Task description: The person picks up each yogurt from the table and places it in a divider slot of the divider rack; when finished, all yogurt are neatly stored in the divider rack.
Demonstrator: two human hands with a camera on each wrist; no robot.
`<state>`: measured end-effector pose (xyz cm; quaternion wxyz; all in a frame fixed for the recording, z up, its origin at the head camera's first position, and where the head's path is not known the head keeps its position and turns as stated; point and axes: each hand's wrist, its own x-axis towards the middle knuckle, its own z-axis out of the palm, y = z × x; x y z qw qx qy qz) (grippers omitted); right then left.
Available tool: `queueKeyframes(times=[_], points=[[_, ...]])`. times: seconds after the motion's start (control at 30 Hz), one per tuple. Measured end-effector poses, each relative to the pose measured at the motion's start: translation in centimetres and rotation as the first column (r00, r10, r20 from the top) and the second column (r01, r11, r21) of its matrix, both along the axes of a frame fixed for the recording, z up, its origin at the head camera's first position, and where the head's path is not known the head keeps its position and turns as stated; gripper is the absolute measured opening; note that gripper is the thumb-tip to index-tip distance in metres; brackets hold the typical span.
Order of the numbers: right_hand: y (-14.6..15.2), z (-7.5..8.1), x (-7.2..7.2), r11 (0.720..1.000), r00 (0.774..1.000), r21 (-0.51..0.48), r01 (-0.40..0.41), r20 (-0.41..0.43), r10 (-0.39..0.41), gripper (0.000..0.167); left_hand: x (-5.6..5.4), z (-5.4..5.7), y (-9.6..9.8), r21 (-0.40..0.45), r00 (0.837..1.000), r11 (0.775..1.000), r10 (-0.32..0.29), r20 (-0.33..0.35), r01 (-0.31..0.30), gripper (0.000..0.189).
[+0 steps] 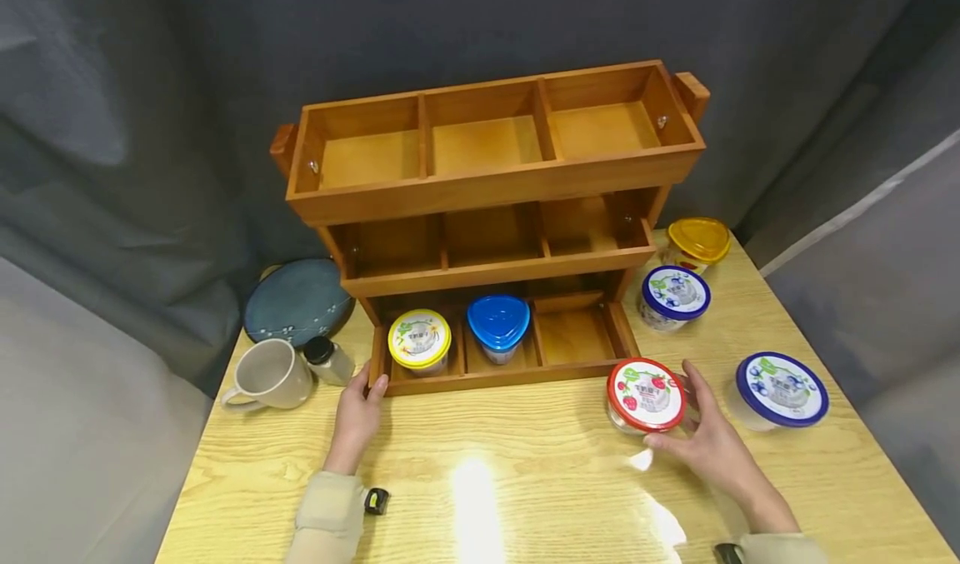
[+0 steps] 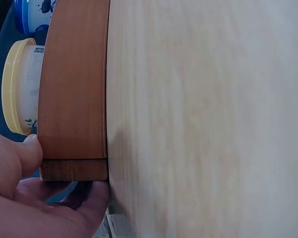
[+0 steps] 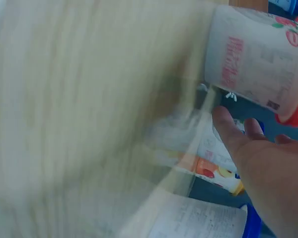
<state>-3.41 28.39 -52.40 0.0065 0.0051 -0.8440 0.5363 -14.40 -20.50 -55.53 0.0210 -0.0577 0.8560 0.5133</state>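
My left hand (image 1: 357, 418) grips the lower left corner of a three-tier wooden organizer (image 1: 495, 187). In the left wrist view its thumb (image 2: 30, 154) lies at the near side of the corner, fingers curled round the end. My right hand (image 1: 708, 439) is spread at the right side of a red-lidded tub (image 1: 647, 395) with strawberry pictures, in front of the organizer's right end. A gap shows between the fingertips and the tub (image 3: 256, 59) in the right wrist view. The bottom tier holds a yellow-lidded tub (image 1: 420, 339) at left and a blue-lidded tub (image 1: 498, 326) in the middle.
To the right stand two dark-blue-lidded tubs, a near one (image 1: 782, 389) and a farther one (image 1: 675, 293), with a yellow-lidded container (image 1: 697, 243) behind. On the left are a mug (image 1: 272, 374), a black-capped jar (image 1: 328, 360) and a blue plate (image 1: 294, 301). Grey curtains surround the table.
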Motion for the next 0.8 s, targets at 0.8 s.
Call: queueKeyframes(times=[0.8], points=[[-0.9, -1.3, -0.5, 0.994, 0.995, 0.083, 0.067, 0.068, -0.073, 0.113, 0.1, 0.1, 0.1, -0.014, 1.000, 1.000, 0.001, -0.008, -0.001, 0.052]])
